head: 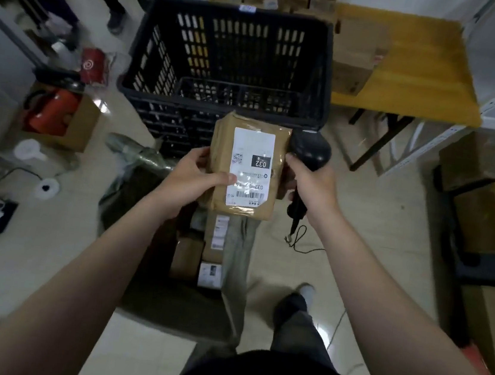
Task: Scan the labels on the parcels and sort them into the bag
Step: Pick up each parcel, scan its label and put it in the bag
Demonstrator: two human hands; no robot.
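Above bag (133, 195): left hand (193, 177) grips parcel (247, 168), right hand (312, 184) probably scanner (310, 148).

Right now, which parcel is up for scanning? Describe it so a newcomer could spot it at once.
Find the big black crate in the middle of the floor. Just in front of its near wall a brown parcel is held up, a black scanner at its right edge. Unlike the parcels in the bag below, it shows a white label with 032 in a black box.

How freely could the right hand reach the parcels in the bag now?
Probably not: the right hand grips the scanner, and the labelled parcel in the left hand hangs over the bag and the parcels inside.
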